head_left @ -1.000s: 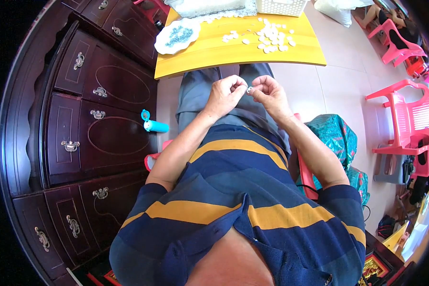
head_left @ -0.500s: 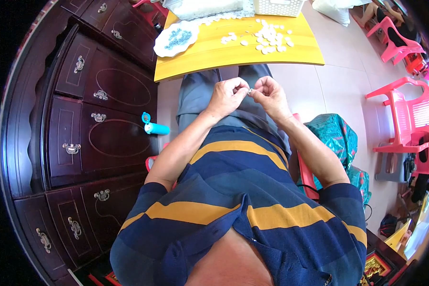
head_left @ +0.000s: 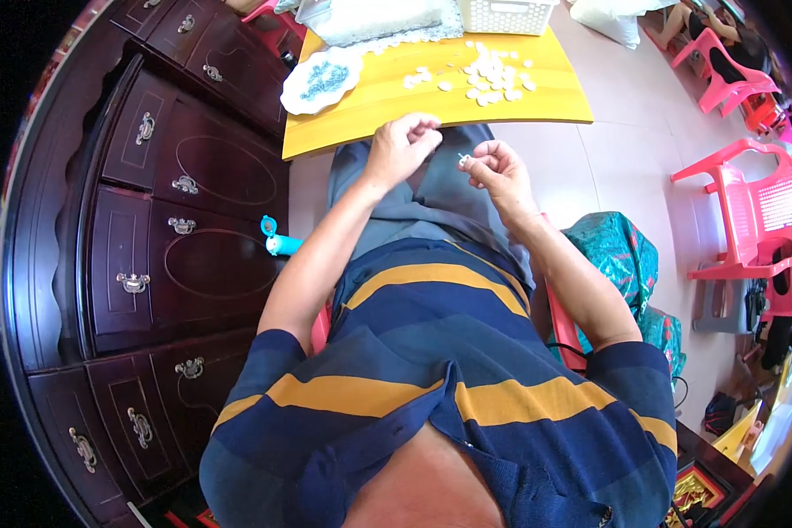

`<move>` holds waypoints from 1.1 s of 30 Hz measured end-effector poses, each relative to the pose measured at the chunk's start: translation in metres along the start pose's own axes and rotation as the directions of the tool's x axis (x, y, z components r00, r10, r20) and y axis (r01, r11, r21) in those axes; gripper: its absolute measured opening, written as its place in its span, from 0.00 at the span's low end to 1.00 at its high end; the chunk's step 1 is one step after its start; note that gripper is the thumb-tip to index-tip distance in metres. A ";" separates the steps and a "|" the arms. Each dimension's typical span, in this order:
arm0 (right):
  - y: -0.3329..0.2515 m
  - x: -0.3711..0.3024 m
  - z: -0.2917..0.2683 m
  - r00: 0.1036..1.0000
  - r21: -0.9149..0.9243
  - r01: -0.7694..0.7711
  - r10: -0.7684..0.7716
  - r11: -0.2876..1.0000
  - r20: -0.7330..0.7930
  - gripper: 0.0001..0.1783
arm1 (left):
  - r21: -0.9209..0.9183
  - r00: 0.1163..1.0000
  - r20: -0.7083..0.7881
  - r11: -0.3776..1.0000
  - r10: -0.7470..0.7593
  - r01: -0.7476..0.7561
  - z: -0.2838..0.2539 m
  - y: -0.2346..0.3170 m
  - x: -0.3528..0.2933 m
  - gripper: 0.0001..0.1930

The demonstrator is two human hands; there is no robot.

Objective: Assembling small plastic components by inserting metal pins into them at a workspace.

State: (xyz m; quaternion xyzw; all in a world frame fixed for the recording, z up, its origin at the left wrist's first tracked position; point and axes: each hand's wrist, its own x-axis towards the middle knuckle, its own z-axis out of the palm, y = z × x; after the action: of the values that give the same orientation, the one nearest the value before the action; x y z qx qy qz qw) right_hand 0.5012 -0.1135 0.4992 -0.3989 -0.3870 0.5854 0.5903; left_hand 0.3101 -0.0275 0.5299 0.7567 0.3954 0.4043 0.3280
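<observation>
My right hand [head_left: 500,176] pinches a small whitish piece with a thin wire-like end [head_left: 464,161] between thumb and fingertips, above my lap. My left hand [head_left: 399,151] is raised by the table's near edge, its fingers loosely bent, with thumb and forefinger apart and nothing visible between them. Beyond the hands, on the yellow table [head_left: 378,107], lie several flat white round pieces [head_left: 495,77], some in a loose pile and a few scattered to its left. A scalloped white plate [head_left: 294,99] holding small blue-grey bits stands at the table's left side.
A clear plastic container [head_left: 380,22] with white contents and a white perforated basket [head_left: 505,18] stand at the table's back. Dark wooden cabinets [head_left: 211,167] line the left, beside a turquoise bottle [head_left: 283,244]. Pink chairs [head_left: 757,211] and green bags [head_left: 620,255] are on the right.
My left hand has parted from my right and moved up and left toward the table edge. The small piece stays in my right hand, its thin end now showing.
</observation>
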 end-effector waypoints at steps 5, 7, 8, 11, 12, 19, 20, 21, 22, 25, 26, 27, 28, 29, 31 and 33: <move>-0.003 -0.002 0.001 0.999 -0.016 -0.025 0.025 1.000 -0.029 0.08 | 0.345 0.999 0.008 0.938 0.038 -0.038 0.006 -0.016 0.043 0.15; -0.003 -0.002 0.000 0.999 -0.026 -0.041 0.040 0.999 -0.027 0.09 | 0.400 0.998 0.035 0.915 0.047 -0.057 0.010 -0.019 0.055 0.13; -0.003 -0.002 0.000 0.999 -0.027 -0.044 0.043 0.999 -0.033 0.09 | 0.450 0.997 0.064 0.890 0.051 -0.074 0.013 -0.019 0.061 0.11; -0.005 -0.004 0.001 0.998 -0.044 -0.052 0.051 0.998 -0.034 0.09 | 0.537 0.988 0.045 0.830 0.147 -0.148 0.021 -0.028 0.076 0.09; -0.005 -0.003 0.002 0.998 -0.045 -0.050 0.049 0.998 -0.034 0.09 | 0.537 0.988 0.044 0.830 0.149 -0.149 0.022 -0.032 0.080 0.09; -0.005 -0.001 0.001 0.997 -0.039 -0.071 0.070 0.997 -0.023 0.07 | 0.611 0.985 0.055 0.775 0.163 -0.162 0.027 -0.043 0.090 0.07; -0.006 -0.001 0.002 0.997 -0.048 -0.071 0.070 0.996 -0.025 0.07 | 0.623 0.985 0.052 0.765 0.167 -0.163 0.027 -0.046 0.089 0.07; -0.006 -0.002 0.003 0.998 -0.049 -0.069 0.068 0.996 -0.020 0.07 | 0.625 0.984 0.047 0.763 0.169 -0.161 0.027 -0.050 0.087 0.07; -0.007 -0.003 0.003 0.997 -0.042 -0.077 0.077 0.996 -0.020 0.07 | 0.609 0.972 0.031 0.767 0.231 -0.202 0.025 -0.054 0.084 0.08; -0.005 -0.001 -0.002 0.993 -0.003 -0.109 0.109 0.994 -0.038 0.07 | 0.395 0.988 -0.021 0.909 0.154 -0.134 0.022 -0.047 0.069 0.09; -0.004 0.000 -0.003 0.989 0.028 -0.133 0.134 0.991 -0.054 0.07 | 0.175 1.000 -0.022 0.985 0.005 -0.002 0.020 -0.038 0.058 0.10; -0.004 -0.001 -0.003 0.989 0.030 -0.138 0.140 0.990 -0.056 0.07 | 0.174 1.000 -0.019 0.985 0.000 0.003 0.017 -0.027 0.047 0.10; -0.005 0.000 -0.003 0.989 0.025 -0.132 0.133 0.991 -0.063 0.07 | -0.090 0.979 0.025 0.975 -0.203 0.204 0.014 -0.016 0.037 0.10; -0.006 0.000 -0.002 0.990 0.018 -0.125 0.126 0.992 -0.063 0.08 | -0.334 0.919 0.110 0.857 -0.379 0.393 0.010 -0.004 0.026 0.11; -0.004 0.000 -0.003 0.989 0.009 -0.145 0.145 0.989 -0.038 0.08 | -0.392 0.918 0.114 0.832 -0.379 0.392 0.009 0.006 0.009 0.11; -0.004 0.000 0.000 0.991 -0.006 -0.130 0.130 0.992 -0.026 0.08 | -0.475 0.919 0.166 0.788 -0.358 0.393 0.008 0.008 -0.006 0.10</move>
State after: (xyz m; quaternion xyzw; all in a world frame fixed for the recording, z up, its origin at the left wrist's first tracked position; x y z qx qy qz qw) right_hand 0.5032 -0.1138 0.5032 -0.4328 -0.3549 0.6159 0.5545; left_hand 0.3182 -0.0377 0.5309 0.5654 0.4085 0.3935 0.5989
